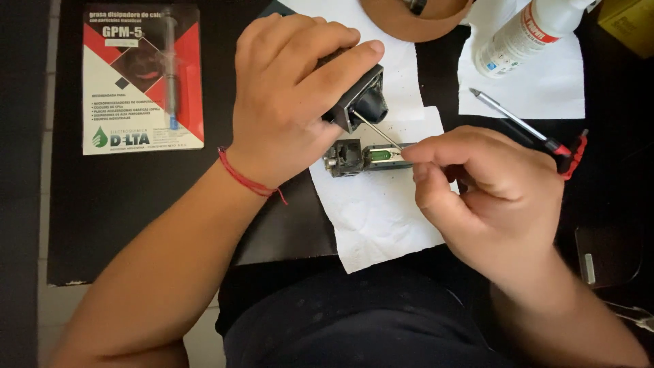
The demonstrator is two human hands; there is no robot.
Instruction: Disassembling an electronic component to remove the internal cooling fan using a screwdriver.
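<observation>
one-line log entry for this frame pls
left hand: grips small black part | right hand: pinches thin metal tool, tip in part | below: small module on white paper towel

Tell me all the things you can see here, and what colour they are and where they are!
Small boxy part: one, black, held up in the left hand.
Thin rod: one, silver, between the black part and the right hand's fingers.
Small assembly: one, grey with a green piece, on the paper towel.
Paper towel: one, white, middle of the table.
Table: one, black.
Carded syringe pack: one, red, white and black, far left.
Bottle: one, white, lying top right.
Screwdriver: one, silver shaft with red and black handle, right.
Round thing: one, brown, top edge.
Wrist string: one, red, left wrist.
Left hand: holding the black part.
Right hand: pinching the rod.
</observation>
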